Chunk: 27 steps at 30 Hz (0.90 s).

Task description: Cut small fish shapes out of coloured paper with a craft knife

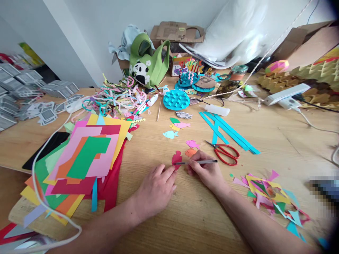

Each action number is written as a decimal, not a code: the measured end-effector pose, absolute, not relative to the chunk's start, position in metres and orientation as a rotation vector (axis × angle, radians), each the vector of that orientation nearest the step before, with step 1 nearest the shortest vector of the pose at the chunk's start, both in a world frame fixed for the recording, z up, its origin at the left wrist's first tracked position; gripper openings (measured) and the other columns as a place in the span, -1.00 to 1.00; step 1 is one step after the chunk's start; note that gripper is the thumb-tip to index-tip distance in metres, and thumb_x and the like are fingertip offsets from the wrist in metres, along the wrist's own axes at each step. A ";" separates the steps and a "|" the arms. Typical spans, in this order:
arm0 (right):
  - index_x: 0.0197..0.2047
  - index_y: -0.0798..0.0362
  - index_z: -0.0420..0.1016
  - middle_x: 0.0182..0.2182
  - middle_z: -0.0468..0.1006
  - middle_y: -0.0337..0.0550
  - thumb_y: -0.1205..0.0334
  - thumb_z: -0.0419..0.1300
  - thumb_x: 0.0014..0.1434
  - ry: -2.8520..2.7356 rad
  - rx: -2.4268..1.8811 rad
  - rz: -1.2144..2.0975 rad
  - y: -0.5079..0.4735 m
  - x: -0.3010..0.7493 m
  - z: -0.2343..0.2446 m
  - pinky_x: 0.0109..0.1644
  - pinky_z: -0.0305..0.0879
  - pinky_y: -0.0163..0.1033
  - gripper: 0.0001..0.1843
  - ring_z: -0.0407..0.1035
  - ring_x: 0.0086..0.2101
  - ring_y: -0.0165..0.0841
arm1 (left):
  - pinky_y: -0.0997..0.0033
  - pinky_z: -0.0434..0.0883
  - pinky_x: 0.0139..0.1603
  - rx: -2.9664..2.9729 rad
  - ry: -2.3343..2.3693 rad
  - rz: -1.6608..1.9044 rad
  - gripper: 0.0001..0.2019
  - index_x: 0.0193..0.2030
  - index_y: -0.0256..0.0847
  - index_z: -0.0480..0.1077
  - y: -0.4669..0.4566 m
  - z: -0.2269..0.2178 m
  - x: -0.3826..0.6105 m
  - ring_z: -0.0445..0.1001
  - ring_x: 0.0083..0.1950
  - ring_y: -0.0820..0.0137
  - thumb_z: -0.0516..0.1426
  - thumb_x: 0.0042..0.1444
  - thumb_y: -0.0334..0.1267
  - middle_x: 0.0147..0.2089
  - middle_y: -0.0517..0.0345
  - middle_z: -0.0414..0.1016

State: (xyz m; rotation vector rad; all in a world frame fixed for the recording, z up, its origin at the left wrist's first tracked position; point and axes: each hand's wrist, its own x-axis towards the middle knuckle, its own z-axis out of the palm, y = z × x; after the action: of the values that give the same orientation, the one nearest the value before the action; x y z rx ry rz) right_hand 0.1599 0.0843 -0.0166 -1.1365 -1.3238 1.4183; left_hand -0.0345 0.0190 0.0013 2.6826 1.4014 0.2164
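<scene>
Head view, clock positions taken from the red paper fish (177,157), which lies on the table (169,225) between both hands. The right hand (205,171) has its fingers closed around a pen (209,162), tip over the fish, a grip suited to fine marks. The left hand (156,187), at 7 o'clock, rests bent fingertips on the fish's lower edge, presumably steadying it; whether they pinch, cannot tell. An orange fish (189,152) sits at 2 o'clock. Scissors (218,149) lie unheld at 3 o'clock, paper sheets (88,157) at 9, apparently clear of the working spot.
</scene>
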 end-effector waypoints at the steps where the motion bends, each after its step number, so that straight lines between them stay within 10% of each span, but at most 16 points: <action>1: -0.50 0.02 0.33 -0.68 0.46 -0.25 0.09 0.30 0.09 -1.311 -1.127 1.398 0.084 0.160 -0.016 -0.57 0.21 -0.33 -0.72 0.31 -0.65 -0.41 | 0.14 0.37 0.11 2.685 1.399 0.220 -0.62 0.20 -0.35 0.31 0.019 0.001 -0.035 0.33 0.08 0.16 0.06 0.29 -0.27 0.20 0.01 0.40; 16: -0.38 0.04 0.47 -0.50 0.47 -0.28 0.21 0.31 0.07 -1.275 -1.100 1.220 0.087 0.162 -0.014 -0.54 0.28 -0.35 -0.88 0.36 -0.62 -0.47 | 0.09 0.38 0.15 2.565 1.376 0.380 -0.69 0.12 -0.27 0.36 0.021 0.004 -0.035 0.35 0.12 0.15 0.06 0.27 -0.27 0.12 -0.04 0.41; 27: -0.47 0.03 0.30 -0.68 0.41 -0.33 0.13 0.27 0.11 -1.164 -1.185 1.254 0.084 0.159 -0.013 -0.67 0.21 -0.39 -0.74 0.28 -0.71 -0.47 | -0.17 0.00 0.40 2.634 1.364 0.406 -0.64 0.17 -0.26 0.36 0.029 -0.005 -0.041 0.04 0.42 0.06 0.01 0.31 -0.18 0.25 -0.10 0.34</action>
State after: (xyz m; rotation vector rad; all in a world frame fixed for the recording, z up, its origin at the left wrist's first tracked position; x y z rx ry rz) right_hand 0.1585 0.0839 -0.0131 -1.1853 -1.1642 1.2542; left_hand -0.0408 0.0290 -0.0046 2.6341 1.3638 0.4064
